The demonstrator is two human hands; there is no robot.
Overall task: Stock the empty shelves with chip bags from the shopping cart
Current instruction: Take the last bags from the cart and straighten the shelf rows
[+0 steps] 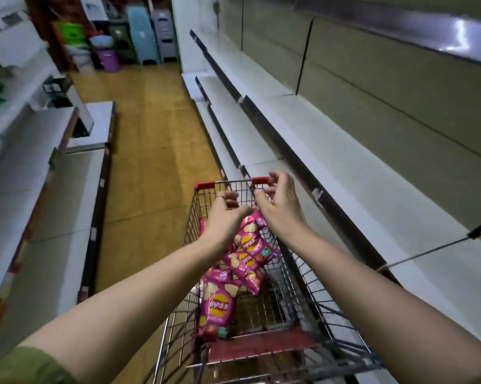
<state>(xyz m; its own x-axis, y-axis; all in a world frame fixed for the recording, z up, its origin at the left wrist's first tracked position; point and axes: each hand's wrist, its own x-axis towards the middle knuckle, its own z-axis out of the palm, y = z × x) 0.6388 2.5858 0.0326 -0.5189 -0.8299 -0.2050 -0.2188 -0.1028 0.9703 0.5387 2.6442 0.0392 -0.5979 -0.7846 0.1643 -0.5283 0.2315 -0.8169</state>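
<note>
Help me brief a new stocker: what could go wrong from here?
The chip bags trail from the left hand down into the cart, so lifting fast could snag them on its wire wall. The thin rod jutting from the shelf sits near the right forearm and could catch it on the swing over.

Bright pink chip bags (218, 306), printed with pale yellow crisps and a yellow roundel crossed by a red band, fill a shopping cart (297, 275) of silver wire grid with red plastic corner caps (204, 185) and a red seat flap (261, 346). The floor (150, 134) has a honey-tan wood pattern. The shelves (358, 195) are pale grey-white with dark front strips, backed by dull olive-beige panels (400, 87). A thin gold ring (219, 197) shows on the left hand (222, 212); the sleeve (25, 367) is olive green. Far off are a purple bucket (109, 60) and pale blue stools (142, 31).
</note>
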